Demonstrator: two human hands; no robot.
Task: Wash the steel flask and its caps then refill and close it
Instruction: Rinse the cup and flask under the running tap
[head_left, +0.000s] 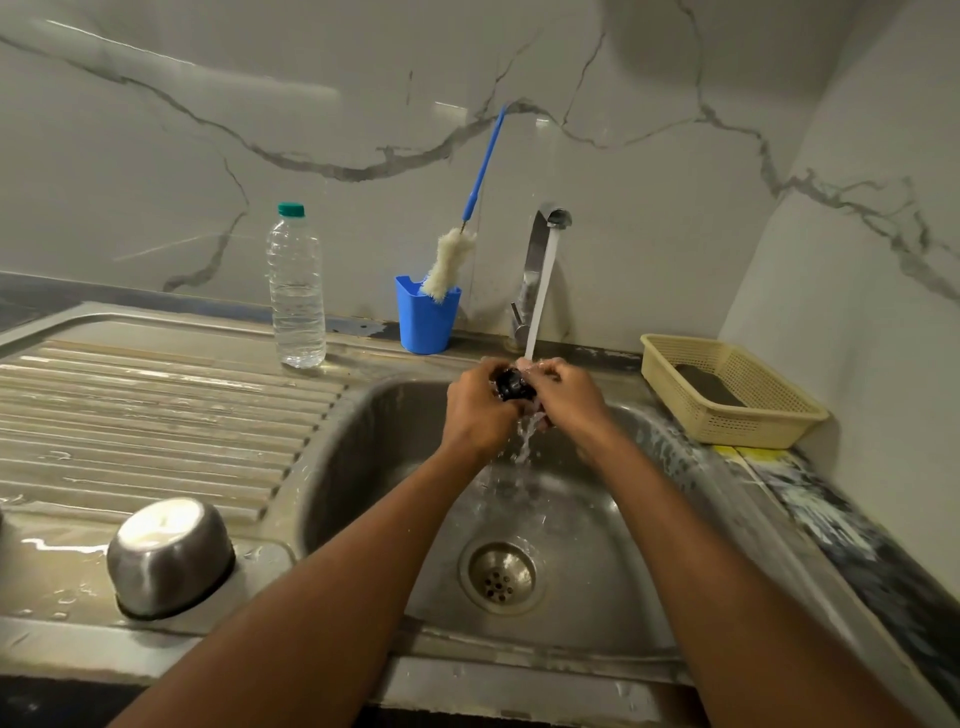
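Dim warm light, glare on wall, wide-angle edge bending

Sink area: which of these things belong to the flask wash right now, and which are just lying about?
In use: black cap, held by left hand and right hand under running tap; steel cap upside down on drainboard; bottle brush.

Lying about: water bottle; blue cup; basket.

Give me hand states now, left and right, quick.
Left hand: curled round the black cap, holding it under the tap stream.
Right hand: fingers also curled on the black cap, rubbing or gripping it.
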